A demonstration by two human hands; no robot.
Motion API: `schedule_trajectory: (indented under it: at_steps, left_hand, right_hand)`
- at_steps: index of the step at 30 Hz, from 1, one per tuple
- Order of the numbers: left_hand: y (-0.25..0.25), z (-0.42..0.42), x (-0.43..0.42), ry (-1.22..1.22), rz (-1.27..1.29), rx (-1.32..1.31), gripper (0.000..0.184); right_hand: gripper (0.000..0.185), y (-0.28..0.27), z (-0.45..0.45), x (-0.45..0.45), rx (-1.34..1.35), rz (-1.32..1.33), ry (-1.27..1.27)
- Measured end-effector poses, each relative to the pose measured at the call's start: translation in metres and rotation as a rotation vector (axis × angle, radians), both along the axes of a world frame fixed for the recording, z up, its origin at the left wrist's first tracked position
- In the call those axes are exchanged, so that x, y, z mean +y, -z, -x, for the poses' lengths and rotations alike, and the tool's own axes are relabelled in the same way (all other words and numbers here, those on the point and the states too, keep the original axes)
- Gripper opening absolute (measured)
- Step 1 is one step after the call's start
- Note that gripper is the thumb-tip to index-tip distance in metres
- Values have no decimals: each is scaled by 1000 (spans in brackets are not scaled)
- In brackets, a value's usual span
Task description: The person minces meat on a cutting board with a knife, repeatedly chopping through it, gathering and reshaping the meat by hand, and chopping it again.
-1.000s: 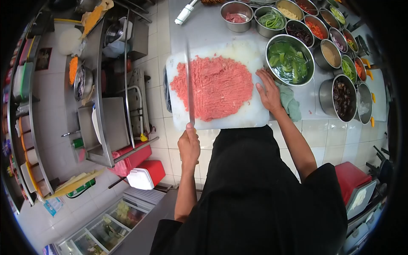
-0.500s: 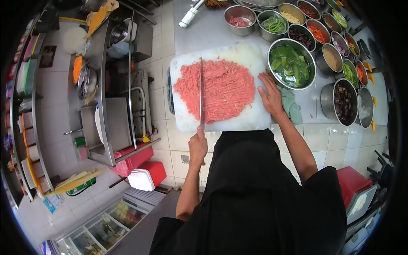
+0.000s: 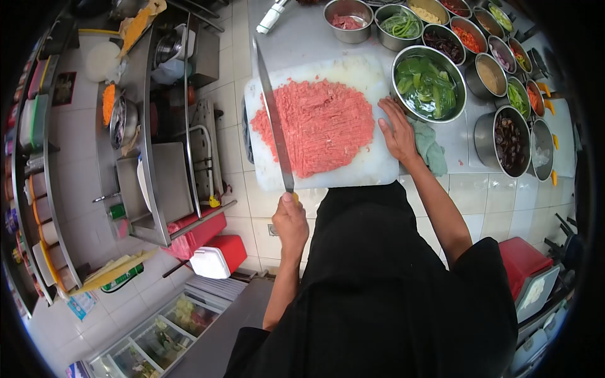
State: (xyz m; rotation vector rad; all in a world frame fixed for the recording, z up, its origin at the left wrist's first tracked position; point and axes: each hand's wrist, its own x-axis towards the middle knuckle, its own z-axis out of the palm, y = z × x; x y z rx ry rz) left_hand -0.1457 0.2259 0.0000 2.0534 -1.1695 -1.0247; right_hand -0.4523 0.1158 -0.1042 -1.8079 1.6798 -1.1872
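My left hand (image 3: 291, 222) is closed round the handle of a long kitchen knife (image 3: 275, 120). The blade points away from me, tilted to the left, above the left part of a flat spread of minced meat (image 3: 328, 129). This pink meat has rows of cut marks and lies on a white cutting board (image 3: 381, 170). At the board's right edge rests my right hand (image 3: 398, 133), fingers stretched out and holding nothing. Close beside it stand a metal bowl of green vegetables in liquid (image 3: 428, 85) and a green cloth (image 3: 428, 149).
Behind and to the right, several metal containers hold chopped ingredients, among them a bowl of meat (image 3: 348, 22) and a pot of dark pieces (image 3: 509, 143). A white-handled tool (image 3: 272, 17) lies at the back left. Metal shelving (image 3: 151, 183) stands to the left.
The knife has swung from nearly straight over the meat to a leftward tilt, and its tip now reaches past the board. My right hand stays at the board's edge. The view has shifted slightly.
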Motion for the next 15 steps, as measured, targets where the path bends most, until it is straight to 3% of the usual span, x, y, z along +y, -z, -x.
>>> schedule_trajectory:
  at_steps: [1, 3, 5, 7, 8, 11, 13, 15]
  left_hand:
    - [6, 5, 2, -13, 110, 31, 66]
    - [46, -9, -4, 229, -191, -312, 62]
    - [31, -10, -9, 93, -296, -127, 63]
    - [-25, 8, -11, 26, -254, -81, 62]
    - [-23, 8, -6, 31, -23, -62, 60]
    - [12, 12, -2, 29, 117, -61, 59]
    - [31, 2, -18, 221, -225, -335, 66]
    - [11, -2, -19, 79, -327, -140, 69]
  right_hand:
    - [43, -1, 0, -1, 0, 0, 2]
    - [43, 0, 0, -4, 14, 8, 3]
    - [43, 0, 3, -9, 28, 19, 16]
    - [42, 4, 1, 0, 26, -4, 12]
    - [42, 4, 1, -1, 5, 13, -6]
    - [41, 2, 0, -2, 12, 20, 1]
    - [41, 2, -3, -2, 22, 13, 5]
    - [41, 1, 6, -8, 29, 23, 20]
